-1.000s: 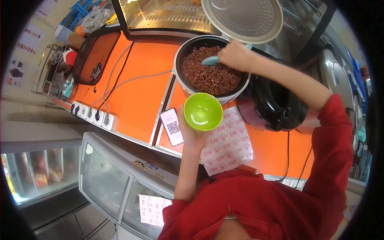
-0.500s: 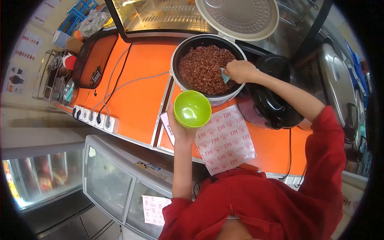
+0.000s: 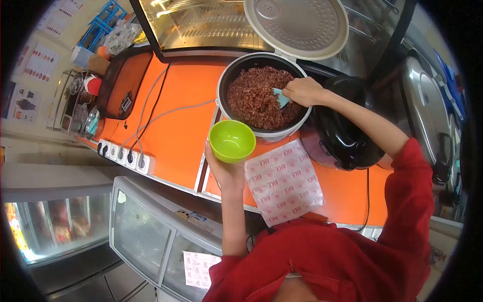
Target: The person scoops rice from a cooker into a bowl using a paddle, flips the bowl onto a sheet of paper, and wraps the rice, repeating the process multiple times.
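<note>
My left hand (image 3: 226, 170) holds a lime-green bowl (image 3: 232, 141) from below, just in front of the rice cooker (image 3: 223, 95); no food shows inside the bowl. Reddish-brown rice (image 3: 259, 95) fills much of the cooker's dark pot. Over the pot's right side, my right hand (image 3: 304, 92) is closed round a light-blue rice paddle (image 3: 282, 98), its blade against the rice. The cooker's lid (image 3: 297, 25) stands raised behind it. A sheet of printed paper (image 3: 285, 182) lies on the orange counter, to the right of my left hand.
A closed black cooker (image 3: 347, 126) stands close by on the right, under my right forearm. Cables run across the orange counter (image 3: 186, 126) to a power strip (image 3: 126, 157) on its front edge. A glass display case (image 3: 206, 25) is behind; a glass-topped freezer (image 3: 141, 226) sits below left.
My left hand and the bowl have shifted slightly left, and the bowl sits more upright. The right hand has drawn the paddle a little, showing more of its blade.
</note>
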### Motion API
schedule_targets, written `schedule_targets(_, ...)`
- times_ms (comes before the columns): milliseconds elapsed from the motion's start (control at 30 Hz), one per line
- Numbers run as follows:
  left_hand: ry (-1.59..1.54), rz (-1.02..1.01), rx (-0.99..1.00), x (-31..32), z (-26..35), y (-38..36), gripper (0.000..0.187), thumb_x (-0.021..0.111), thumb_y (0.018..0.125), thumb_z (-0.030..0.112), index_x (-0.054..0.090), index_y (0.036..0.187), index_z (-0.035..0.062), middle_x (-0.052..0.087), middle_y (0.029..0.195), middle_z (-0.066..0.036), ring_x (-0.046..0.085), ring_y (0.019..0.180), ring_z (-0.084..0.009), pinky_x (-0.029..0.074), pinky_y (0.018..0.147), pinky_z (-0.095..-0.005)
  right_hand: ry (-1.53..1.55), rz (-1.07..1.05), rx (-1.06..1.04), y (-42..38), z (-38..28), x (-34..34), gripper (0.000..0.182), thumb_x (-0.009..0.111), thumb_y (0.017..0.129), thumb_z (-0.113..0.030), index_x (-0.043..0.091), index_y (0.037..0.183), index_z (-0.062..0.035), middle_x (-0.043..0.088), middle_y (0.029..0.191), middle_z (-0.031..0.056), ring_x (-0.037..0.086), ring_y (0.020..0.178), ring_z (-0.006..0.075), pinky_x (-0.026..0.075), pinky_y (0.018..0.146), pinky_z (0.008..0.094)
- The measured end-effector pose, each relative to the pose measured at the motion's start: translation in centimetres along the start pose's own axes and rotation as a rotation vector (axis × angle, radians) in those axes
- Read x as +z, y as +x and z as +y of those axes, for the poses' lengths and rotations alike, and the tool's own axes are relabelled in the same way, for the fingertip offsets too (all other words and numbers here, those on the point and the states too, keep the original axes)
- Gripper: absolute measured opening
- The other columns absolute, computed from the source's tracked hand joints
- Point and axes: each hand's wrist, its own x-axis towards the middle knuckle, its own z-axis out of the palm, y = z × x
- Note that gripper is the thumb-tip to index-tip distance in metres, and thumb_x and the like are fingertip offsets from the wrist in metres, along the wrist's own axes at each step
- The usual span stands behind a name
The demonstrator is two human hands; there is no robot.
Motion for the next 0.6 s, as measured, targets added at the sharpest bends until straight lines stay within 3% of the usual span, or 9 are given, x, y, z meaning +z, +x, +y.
schedule_targets(100,0.058,-0.038,0.131,0.1,1.1,0.6,0.055,0.041,0.094,0.050,0.043,0.127,0.0058,0.044,0.130,-0.014,0.047,0.117,-0.0289,0.044,0.094,-0.0505,0.010,0.013,-0.139,1.7,1.8,1.8,0.018,0.048,0.082,-0.018,0.061,0.083,-0.0064,0.064,0.077,0.0133,0.064,0.079,0.0339,0.048,0.067,0.0505)
schedule_targets(167,0.066,-0.081,0.070,1.4,2.0,0.9,0.052,0.040,0.095,0.049,0.040,0.129,0.0086,0.044,0.129,-0.014,0.047,0.118,-0.0309,0.044,0.094,-0.0554,-0.030,0.083,-0.245,2.7,2.3,2.6,0.020,0.048,0.084,-0.024,0.059,0.077,-0.0090,0.062,0.078,0.0083,0.060,0.076,0.0282,0.039,0.067,0.0436)
schedule_targets(267,0.151,-0.077,0.130,2.3,1.9,2.1,0.048,0.037,0.096,0.046,0.037,0.130,0.0120,0.044,0.129,-0.013,0.047,0.118,-0.0319,0.043,0.095,-0.0575,-0.039,0.140,-0.288,3.6,4.1,3.7,0.016,0.048,0.083,-0.021,0.058,0.075,-0.0110,0.060,0.075,0.0056,0.058,0.072,0.0263,0.034,0.069,0.0393)
schedule_targets(433,0.205,-0.204,0.106,2.1,1.6,4.9,0.042,0.036,0.098,0.042,0.036,0.129,0.0148,0.043,0.129,-0.011,0.047,0.118,-0.0297,0.045,0.093,-0.0543,0.035,0.234,-0.367,4.2,6.0,2.5,0.015,0.047,0.081,-0.019,0.059,0.076,-0.0123,0.062,0.073,0.0053,0.060,0.072,0.0254,0.038,0.066,0.0409)
schedule_targets(533,0.259,-0.232,0.069,3.2,0.6,5.9,0.039,0.038,0.098,0.040,0.033,0.128,0.0167,0.041,0.130,-0.009,0.046,0.118,-0.0271,0.046,0.092,-0.0515,0.250,0.097,-0.227,3.5,6.0,-0.1,0.023,0.045,0.083,-0.024,0.061,0.072,-0.0107,0.062,0.069,0.0075,0.060,0.068,0.0277,0.041,0.062,0.0415)
schedule_targets(600,0.312,-0.257,0.031,3.8,-0.3,6.6,0.038,0.040,0.097,0.040,0.028,0.127,0.0197,0.038,0.130,-0.008,0.045,0.118,-0.0249,0.046,0.091,-0.0504,0.556,0.115,0.054,2.6,5.6,-1.5,0.032,0.041,0.086,-0.026,0.059,0.071,-0.0034,0.062,0.068,0.0136,0.061,0.064,0.0286,0.045,0.062,0.0431)
